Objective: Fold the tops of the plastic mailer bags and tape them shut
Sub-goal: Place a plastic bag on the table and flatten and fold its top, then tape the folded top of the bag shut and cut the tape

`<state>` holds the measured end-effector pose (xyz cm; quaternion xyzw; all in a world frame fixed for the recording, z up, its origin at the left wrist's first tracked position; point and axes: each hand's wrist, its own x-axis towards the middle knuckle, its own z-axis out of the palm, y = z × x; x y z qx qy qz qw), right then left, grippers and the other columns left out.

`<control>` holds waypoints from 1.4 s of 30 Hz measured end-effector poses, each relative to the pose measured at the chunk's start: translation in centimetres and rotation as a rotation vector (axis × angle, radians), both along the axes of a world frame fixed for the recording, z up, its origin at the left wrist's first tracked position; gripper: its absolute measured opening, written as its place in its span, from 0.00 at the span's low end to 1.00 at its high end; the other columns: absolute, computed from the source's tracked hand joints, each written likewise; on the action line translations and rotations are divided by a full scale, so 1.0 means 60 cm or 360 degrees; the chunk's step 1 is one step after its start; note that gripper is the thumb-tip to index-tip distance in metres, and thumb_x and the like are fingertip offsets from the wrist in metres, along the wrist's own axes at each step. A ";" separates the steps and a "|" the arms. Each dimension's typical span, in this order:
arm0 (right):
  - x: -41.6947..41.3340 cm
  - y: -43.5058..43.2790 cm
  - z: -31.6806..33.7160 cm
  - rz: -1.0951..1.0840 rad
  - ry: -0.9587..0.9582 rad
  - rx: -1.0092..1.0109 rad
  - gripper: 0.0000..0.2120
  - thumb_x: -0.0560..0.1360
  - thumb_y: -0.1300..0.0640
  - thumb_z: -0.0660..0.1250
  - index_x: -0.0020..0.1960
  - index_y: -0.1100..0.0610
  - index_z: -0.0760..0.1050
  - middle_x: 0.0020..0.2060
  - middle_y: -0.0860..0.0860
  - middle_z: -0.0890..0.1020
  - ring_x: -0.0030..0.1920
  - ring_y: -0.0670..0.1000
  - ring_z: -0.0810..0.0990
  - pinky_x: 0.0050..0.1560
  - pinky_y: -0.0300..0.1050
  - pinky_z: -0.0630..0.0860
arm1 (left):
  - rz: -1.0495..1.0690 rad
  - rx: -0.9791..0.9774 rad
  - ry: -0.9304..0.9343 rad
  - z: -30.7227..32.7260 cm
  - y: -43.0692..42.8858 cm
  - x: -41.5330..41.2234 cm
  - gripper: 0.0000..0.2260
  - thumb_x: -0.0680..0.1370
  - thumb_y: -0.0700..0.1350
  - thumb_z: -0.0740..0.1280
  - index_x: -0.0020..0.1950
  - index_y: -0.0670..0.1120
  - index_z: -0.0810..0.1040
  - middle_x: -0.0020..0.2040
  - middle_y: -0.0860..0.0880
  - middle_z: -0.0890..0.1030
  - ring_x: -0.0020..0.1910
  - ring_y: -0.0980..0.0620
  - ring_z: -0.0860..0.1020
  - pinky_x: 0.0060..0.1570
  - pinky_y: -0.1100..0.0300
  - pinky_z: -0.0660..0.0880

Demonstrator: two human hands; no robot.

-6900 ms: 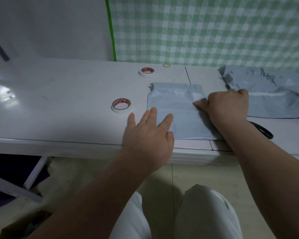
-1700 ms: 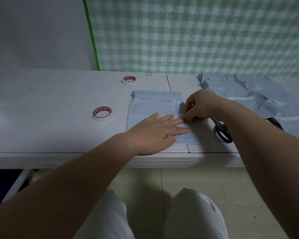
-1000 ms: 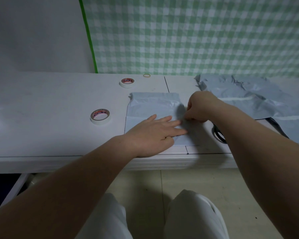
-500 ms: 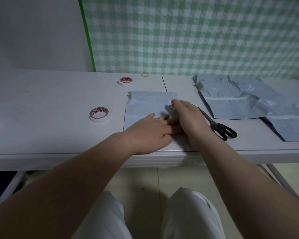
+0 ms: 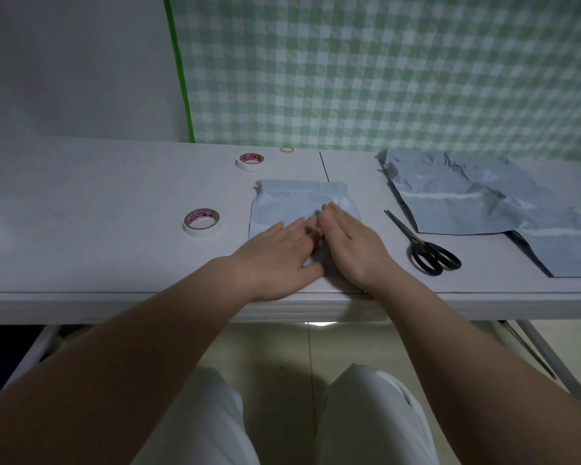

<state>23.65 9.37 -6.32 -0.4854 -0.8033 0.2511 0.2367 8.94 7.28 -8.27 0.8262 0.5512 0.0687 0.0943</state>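
A pale blue mailer bag lies flat on the white table, its top folded down toward me. My left hand and my right hand lie side by side on the bag's near half, palms down with fingers straight, pressing it. Their fingertips meet near the fold's edge. A white tape roll sits just left of the bag and a second tape roll lies farther back.
Black scissors lie right of the bag, handles toward me. A heap of more blue mailer bags covers the table's right side. A small rubber band lies by the green checked wall cloth. The table's front edge runs under my wrists.
My right hand let go of its pinch at the bag's right edge and came flat onto the bag beside my left hand. The scissors now show uncovered.
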 end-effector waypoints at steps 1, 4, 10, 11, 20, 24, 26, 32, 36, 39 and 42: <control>-0.001 0.001 -0.001 0.0027 -0.0059 0.0019 0.20 0.84 0.54 0.46 0.65 0.66 0.68 0.68 0.58 0.70 0.69 0.52 0.63 0.62 0.40 0.56 | 0.0035 -0.0014 0.0033 0.000 -0.003 -0.004 0.29 0.79 0.56 0.52 0.78 0.47 0.50 0.79 0.52 0.50 0.77 0.53 0.50 0.74 0.53 0.47; -0.001 0.004 -0.009 0.0062 -0.0160 0.0022 0.20 0.84 0.57 0.46 0.67 0.66 0.67 0.70 0.60 0.67 0.71 0.55 0.61 0.65 0.39 0.52 | 0.0139 -0.0056 0.0155 0.002 -0.011 -0.013 0.31 0.80 0.59 0.50 0.79 0.47 0.45 0.79 0.48 0.45 0.77 0.53 0.44 0.75 0.56 0.44; -0.011 0.016 -0.026 0.0128 -0.0373 0.0108 0.24 0.79 0.52 0.42 0.49 0.64 0.72 0.53 0.61 0.75 0.54 0.59 0.70 0.61 0.54 0.64 | 0.0230 -0.0103 0.0308 0.008 -0.022 -0.019 0.33 0.80 0.63 0.46 0.78 0.45 0.43 0.79 0.47 0.41 0.77 0.53 0.42 0.75 0.54 0.41; -0.013 0.020 -0.029 0.0155 -0.0483 0.0153 0.25 0.76 0.49 0.39 0.46 0.62 0.71 0.51 0.61 0.74 0.51 0.58 0.70 0.59 0.57 0.66 | 0.0245 -0.0106 0.0328 0.008 -0.024 -0.020 0.33 0.80 0.63 0.45 0.78 0.46 0.43 0.79 0.47 0.41 0.77 0.53 0.41 0.75 0.53 0.40; -0.009 0.026 -0.040 0.0109 -0.0865 0.0149 0.32 0.80 0.40 0.45 0.77 0.57 0.45 0.77 0.52 0.49 0.76 0.55 0.48 0.74 0.53 0.51 | 0.0359 -0.0134 0.0518 0.020 -0.045 -0.042 0.32 0.80 0.62 0.43 0.78 0.46 0.41 0.79 0.49 0.40 0.77 0.55 0.40 0.72 0.43 0.32; -0.008 0.022 -0.039 0.0047 -0.0888 0.0151 0.35 0.78 0.37 0.45 0.78 0.55 0.44 0.77 0.53 0.47 0.76 0.54 0.46 0.74 0.54 0.49 | 0.0385 -0.0102 0.0574 0.021 -0.051 -0.051 0.32 0.80 0.63 0.42 0.78 0.46 0.42 0.79 0.49 0.42 0.77 0.53 0.38 0.72 0.40 0.34; -0.005 0.019 -0.040 0.0007 -0.0886 0.0144 0.36 0.77 0.35 0.45 0.78 0.56 0.44 0.77 0.53 0.47 0.77 0.54 0.46 0.75 0.55 0.48 | 0.0394 -0.0093 0.0587 0.022 -0.054 -0.056 0.32 0.79 0.63 0.42 0.78 0.46 0.43 0.79 0.50 0.42 0.76 0.52 0.37 0.71 0.40 0.34; 0.006 0.007 -0.030 -0.0123 -0.0935 0.0091 0.41 0.76 0.32 0.44 0.78 0.58 0.42 0.77 0.54 0.46 0.77 0.52 0.45 0.74 0.56 0.43 | 0.0400 -0.0060 0.0605 0.024 -0.066 -0.075 0.31 0.79 0.63 0.42 0.78 0.47 0.44 0.79 0.50 0.44 0.76 0.51 0.36 0.71 0.40 0.32; 0.005 0.004 -0.028 -0.0179 -0.0975 0.0112 0.41 0.76 0.32 0.44 0.77 0.59 0.45 0.77 0.54 0.48 0.76 0.53 0.47 0.73 0.57 0.44 | 0.0412 -0.0072 0.0596 0.023 -0.069 -0.085 0.32 0.79 0.64 0.41 0.78 0.47 0.44 0.79 0.50 0.44 0.76 0.51 0.35 0.71 0.41 0.32; 0.004 0.007 -0.025 -0.0201 -0.0988 0.0134 0.41 0.75 0.31 0.46 0.76 0.60 0.50 0.76 0.54 0.53 0.75 0.54 0.52 0.73 0.58 0.47 | 0.0415 -0.0069 0.0567 0.035 -0.069 -0.085 0.32 0.79 0.65 0.44 0.77 0.47 0.49 0.79 0.50 0.44 0.76 0.50 0.36 0.71 0.39 0.33; 0.003 0.009 -0.019 -0.0178 -0.1027 0.0109 0.41 0.75 0.31 0.46 0.76 0.60 0.49 0.76 0.54 0.53 0.75 0.55 0.52 0.73 0.58 0.47 | 0.0544 0.0058 0.0513 0.051 -0.067 -0.099 0.28 0.80 0.60 0.49 0.77 0.50 0.53 0.79 0.50 0.46 0.77 0.51 0.40 0.72 0.38 0.36</control>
